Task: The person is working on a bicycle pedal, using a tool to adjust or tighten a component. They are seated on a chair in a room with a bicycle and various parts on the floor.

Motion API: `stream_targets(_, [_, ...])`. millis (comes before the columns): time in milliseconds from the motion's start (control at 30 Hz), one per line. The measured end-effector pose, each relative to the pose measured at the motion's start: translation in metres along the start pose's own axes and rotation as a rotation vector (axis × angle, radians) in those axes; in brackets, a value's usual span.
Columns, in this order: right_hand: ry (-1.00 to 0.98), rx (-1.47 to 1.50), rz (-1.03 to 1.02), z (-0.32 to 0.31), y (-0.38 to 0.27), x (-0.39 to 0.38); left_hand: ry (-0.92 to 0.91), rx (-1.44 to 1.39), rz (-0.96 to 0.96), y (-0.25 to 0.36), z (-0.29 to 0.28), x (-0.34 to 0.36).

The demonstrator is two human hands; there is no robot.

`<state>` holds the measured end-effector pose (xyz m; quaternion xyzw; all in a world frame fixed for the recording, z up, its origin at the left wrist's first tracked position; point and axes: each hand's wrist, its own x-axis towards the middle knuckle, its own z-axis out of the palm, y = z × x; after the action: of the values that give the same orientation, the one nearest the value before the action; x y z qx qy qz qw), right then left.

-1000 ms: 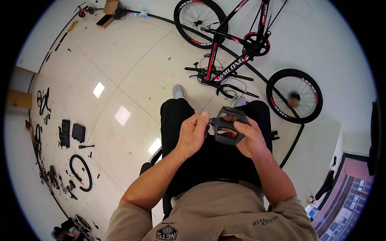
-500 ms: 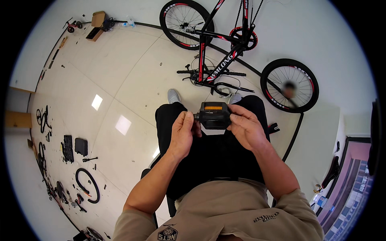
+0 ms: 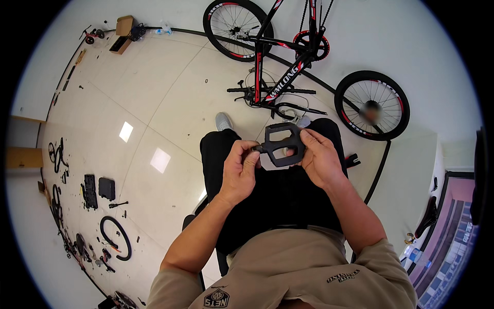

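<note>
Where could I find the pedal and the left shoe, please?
Pedal (image 3: 282, 144): head view, on its central bar.
Left shoe (image 3: 223, 121): head view, on its grey upper.

Black pedal (image 3: 282, 144), tan shirt (image 3: 293, 257)

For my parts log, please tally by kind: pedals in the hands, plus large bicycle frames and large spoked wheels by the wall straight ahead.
Black pedal: 1
Large bicycle frame: 1
Large spoked wheels: 2
Total: 4
</note>
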<state>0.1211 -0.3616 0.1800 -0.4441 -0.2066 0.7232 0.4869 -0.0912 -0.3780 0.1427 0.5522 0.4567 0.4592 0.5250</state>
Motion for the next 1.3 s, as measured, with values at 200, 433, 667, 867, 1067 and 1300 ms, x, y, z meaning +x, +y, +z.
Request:
stream_targets(200, [0.085, 0.000, 0.144, -0.008, 0.001, 0.004, 0.017, 0.358, 0.412, 0.008, 0.004, -0.001])
stream_targets(433, [0.097, 0.004, 0.049, -0.004, -0.002, 0.002, 0.045, 0.038, 0.135, 0.004, 0.009, -0.005])
stream_targets(667, [0.067, -0.099, -0.120, -0.008, 0.005, 0.004, -0.110, -0.019, -0.293, 0.001, 0.002, 0.001])
stream_targets(867, [0.031, -0.087, -0.166, -0.008, 0.005, 0.005, -0.074, -0.065, -0.185, -0.003, 0.004, -0.002])
stream_targets(1067, [0.008, -0.097, -0.194, -0.012, 0.003, 0.004, -0.089, -0.146, -0.231, 0.012, 0.008, 0.000])
stream_targets(1300, [0.013, -0.127, -0.222, -0.009, 0.008, 0.005, -0.148, -0.178, -0.358, 0.004, -0.002, 0.003])
